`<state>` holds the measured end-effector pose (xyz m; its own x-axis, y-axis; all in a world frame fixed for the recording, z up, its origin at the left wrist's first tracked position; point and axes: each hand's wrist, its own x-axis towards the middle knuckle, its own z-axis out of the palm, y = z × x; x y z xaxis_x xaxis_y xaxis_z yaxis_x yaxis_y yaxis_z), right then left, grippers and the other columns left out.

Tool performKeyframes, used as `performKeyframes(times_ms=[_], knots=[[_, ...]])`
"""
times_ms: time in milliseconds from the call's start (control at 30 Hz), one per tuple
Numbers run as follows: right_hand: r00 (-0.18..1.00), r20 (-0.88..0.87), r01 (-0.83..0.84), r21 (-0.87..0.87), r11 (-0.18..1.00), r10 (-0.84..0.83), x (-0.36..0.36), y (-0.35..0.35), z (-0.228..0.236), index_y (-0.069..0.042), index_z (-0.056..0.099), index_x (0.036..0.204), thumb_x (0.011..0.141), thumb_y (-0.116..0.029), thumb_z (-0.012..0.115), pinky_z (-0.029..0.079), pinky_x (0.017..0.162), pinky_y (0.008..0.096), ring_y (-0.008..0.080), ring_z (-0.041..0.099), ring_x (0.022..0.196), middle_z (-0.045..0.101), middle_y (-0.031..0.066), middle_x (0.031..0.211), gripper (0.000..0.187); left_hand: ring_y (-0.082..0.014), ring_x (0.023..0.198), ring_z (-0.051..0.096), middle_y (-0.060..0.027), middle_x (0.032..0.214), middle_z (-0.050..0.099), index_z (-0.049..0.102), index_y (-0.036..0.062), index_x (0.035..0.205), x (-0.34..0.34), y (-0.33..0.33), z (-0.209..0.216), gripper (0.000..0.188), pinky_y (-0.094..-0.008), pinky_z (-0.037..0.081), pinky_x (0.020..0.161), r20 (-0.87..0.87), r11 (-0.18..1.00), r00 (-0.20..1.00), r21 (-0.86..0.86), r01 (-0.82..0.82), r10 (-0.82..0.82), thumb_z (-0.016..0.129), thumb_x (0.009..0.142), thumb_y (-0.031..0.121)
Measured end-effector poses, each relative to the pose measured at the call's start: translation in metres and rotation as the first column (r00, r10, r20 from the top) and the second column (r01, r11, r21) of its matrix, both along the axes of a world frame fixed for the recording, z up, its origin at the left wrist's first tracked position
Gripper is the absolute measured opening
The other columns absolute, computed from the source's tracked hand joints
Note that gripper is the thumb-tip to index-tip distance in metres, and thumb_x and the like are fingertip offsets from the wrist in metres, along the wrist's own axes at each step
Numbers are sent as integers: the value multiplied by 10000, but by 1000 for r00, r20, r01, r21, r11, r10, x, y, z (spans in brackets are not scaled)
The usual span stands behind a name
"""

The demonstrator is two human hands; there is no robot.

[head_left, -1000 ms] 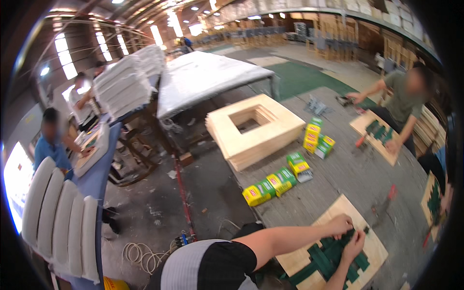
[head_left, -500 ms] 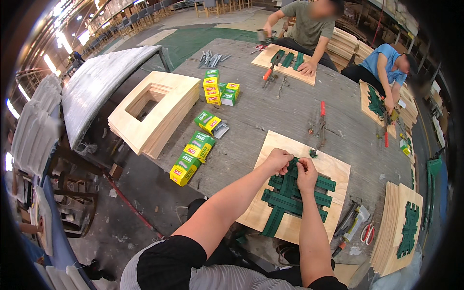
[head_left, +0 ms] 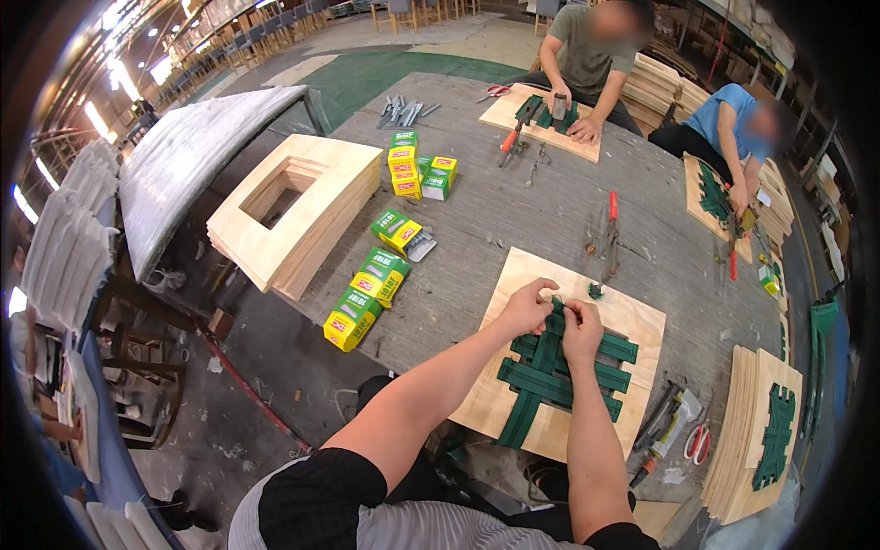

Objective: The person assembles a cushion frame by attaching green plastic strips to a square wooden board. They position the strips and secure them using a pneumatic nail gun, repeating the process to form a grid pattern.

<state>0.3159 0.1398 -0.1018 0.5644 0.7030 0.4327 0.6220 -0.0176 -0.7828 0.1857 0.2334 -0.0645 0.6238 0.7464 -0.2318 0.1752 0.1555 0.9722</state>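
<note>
My left hand (head_left: 530, 308) is closed, thumb and fingers pinched at the far end of a green webbing strap (head_left: 547, 350). Close beside it, my right hand (head_left: 582, 332) pinches the same strap end from the right. The strap runs lengthwise over a pale plywood frame (head_left: 629, 318) and crosses several shorter green straps (head_left: 536, 380), woven with it. Fingertips hide the very end of the strap. Just beyond my hands, a red-handled metal tool (head_left: 612, 213) lies with its tip by a green scrap (head_left: 596, 291) on the frame.
Staple boxes (head_left: 352, 319) and a stack of plywood frames (head_left: 295, 249) stand left on the grey table (head_left: 477, 206). Right of my frame lie a staple gun (head_left: 676, 422) and red-handled scissors (head_left: 698, 445), near more stacked frames (head_left: 733, 440). Two co-workers (head_left: 587, 60) work on webbed boards opposite.
My left hand has shifted slightly up and its fingers have loosened a little; my right hand stays put. The far co-worker's hand has brought a tool down onto the board's straps.
</note>
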Motion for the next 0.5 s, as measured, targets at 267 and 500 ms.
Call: performKeyframes(times_ms=[267,500], knots=[[999,33,-29,17,999,28,1,2,3,-31,709,970,882,-56,721,531,719,331,225,646,790,646,97,969,92,-110,540,623,-58,744,647,697,25,1113,4,-2,0,164,-272,545,478,-90,997,996,74,9,-3,652,990,123],[991,73,-108,-83,991,114,0,15,12,-17,702,944,891,-70,713,530,753,364,275,649,811,631,125,947,76,-137,554,637,-83,797,680,685,4,1127,1,-1,0,182,-295,542,490,-129,994,989,99,-53,66,632,997,119]])
